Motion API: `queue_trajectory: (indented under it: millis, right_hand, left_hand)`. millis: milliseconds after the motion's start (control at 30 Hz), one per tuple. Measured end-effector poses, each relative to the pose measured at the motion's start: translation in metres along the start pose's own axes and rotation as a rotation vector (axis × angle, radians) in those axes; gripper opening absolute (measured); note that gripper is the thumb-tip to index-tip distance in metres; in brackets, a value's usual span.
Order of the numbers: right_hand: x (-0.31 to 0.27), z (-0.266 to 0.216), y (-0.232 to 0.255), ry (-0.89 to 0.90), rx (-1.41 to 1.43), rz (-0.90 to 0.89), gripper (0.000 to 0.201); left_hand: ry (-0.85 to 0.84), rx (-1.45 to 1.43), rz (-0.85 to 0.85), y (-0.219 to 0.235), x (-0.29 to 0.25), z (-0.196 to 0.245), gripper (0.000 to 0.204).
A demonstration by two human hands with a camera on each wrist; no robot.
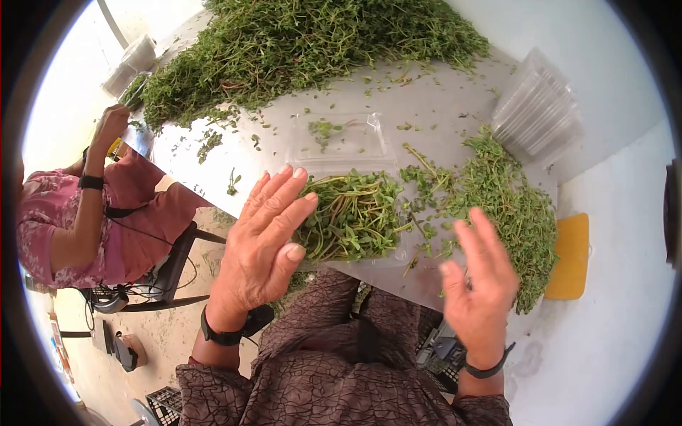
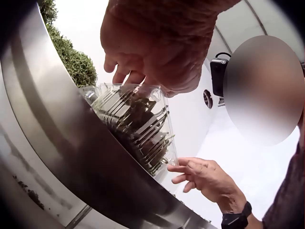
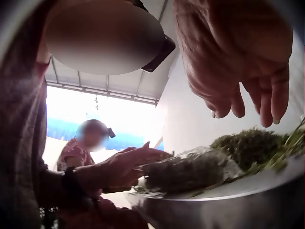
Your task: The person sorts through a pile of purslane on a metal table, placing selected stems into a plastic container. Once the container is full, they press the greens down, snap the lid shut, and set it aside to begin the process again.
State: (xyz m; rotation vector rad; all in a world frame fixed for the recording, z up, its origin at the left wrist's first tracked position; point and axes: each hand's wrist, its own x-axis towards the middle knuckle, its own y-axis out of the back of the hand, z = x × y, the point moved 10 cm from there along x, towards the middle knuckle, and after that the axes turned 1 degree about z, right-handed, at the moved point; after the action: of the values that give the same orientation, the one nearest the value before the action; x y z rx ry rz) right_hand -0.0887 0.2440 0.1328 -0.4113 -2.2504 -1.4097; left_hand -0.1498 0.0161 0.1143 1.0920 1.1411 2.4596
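A clear plastic container (image 2: 162, 107) filled with leafy green stems (image 1: 352, 216) lies at the near table edge, its clear lid (image 1: 341, 138) folded back on the far side. My left hand (image 1: 263, 241) is at the container's left side, fingers extended; whether it touches the wall I cannot tell. To the right of the container, my right hand (image 1: 483, 284) is raised apart from it, fingers extended and slightly blurred, holding nothing. In the right wrist view, the left hand (image 3: 138, 160) is beside the filled container (image 3: 190, 169).
A big heap of greens (image 1: 312, 50) covers the table's far side; a smaller pile (image 1: 508, 220) lies right. Stacked clear containers (image 1: 536, 110) stand back right, near a yellow board (image 1: 568, 255). Another person (image 1: 78, 220) sits at the left.
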Motion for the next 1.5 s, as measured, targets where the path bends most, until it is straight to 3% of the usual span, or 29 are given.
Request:
queue_trajectory:
  millis: [33, 300, 500, 733, 900, 1100, 1300, 1500]
  right_hand:
    - [0.0, -0.016, -0.009, 0.106, 0.043, -0.046, 0.042]
    - [0.001, -0.027, -0.039, 0.077, 0.193, -0.106, 0.042]
    - [0.002, -0.033, -0.042, 0.077, 0.152, -0.08, 0.041]
    - [0.005, -0.048, -0.04, 0.203, 0.025, -0.098, 0.038]
    - [0.011, -0.056, -0.05, 0.252, -0.013, -0.226, 0.032]
    - [0.007, -0.055, -0.047, 0.264, 0.043, -0.194, 0.034]
    - [0.003, -0.043, -0.026, 0.185, 0.121, -0.075, 0.042]
    - [-0.006, -0.03, -0.043, 0.075, 0.111, -0.128, 0.048]
  left_hand:
    - [-0.008, -0.012, -0.004, -0.003, -0.001, 0.0, 0.051]
    - [-0.024, -0.054, -0.052, -0.013, -0.006, -0.001, 0.048]
    - [0.007, -0.091, -0.025, -0.013, -0.005, -0.003, 0.056]
    - [0.009, -0.086, -0.021, -0.015, -0.005, -0.003, 0.053]
    - [-0.038, -0.05, -0.024, -0.014, -0.002, 0.002, 0.043]
    - [-0.04, -0.053, -0.021, -0.013, -0.003, 0.002, 0.043]
    - [-0.036, -0.077, -0.001, -0.013, -0.004, 0.001, 0.044]
    - [-0.041, -0.071, -0.004, -0.013, -0.004, 0.001, 0.044]
